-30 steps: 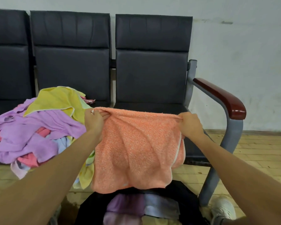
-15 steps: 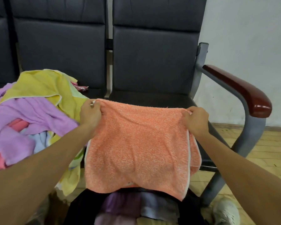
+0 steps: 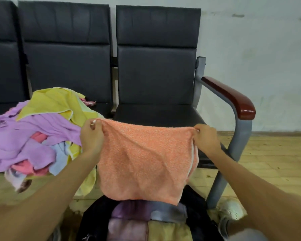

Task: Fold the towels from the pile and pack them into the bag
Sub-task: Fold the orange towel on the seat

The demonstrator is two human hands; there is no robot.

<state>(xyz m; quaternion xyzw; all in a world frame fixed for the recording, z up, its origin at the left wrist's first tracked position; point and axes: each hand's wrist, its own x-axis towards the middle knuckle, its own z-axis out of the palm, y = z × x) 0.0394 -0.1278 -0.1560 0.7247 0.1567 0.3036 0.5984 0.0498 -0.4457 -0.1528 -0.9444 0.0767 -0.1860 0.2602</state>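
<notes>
Over the open mouth of the black bag [image 3: 94, 217], the orange towel [image 3: 142, 159] hangs in the air, stretched between the two hands at its upper corners. Across the last second very little has altered: the same two corners are held and the towel is doubled as before, its layered white-trimmed edges showing down the right side. The top edge now sags a little between the hands, and slanting creases run down from each corner. My reading is that this fold has not advanced. The towel is halved but not yet small enough to pack, so another fold is due before it goes down onto the folded towels [image 3: 146, 223] already lying in the bag. The left hand [image 3: 92, 136] pinches its corner with the fingers curled and the knuckles toward the camera, forearm reaching up from the lower left, just beside the pile [image 3: 33, 136] of purple, yellow, pink and blue towels heaped on the bench seat. The right hand [image 3: 206, 138] pinches the other corner between thumb and curled fingers, its forearm coming in from the lower right, in front of the empty seat [image 3: 156, 113] and near the wooden armrest [image 3: 233, 98]. Both arms are nearly straight and about level
</notes>
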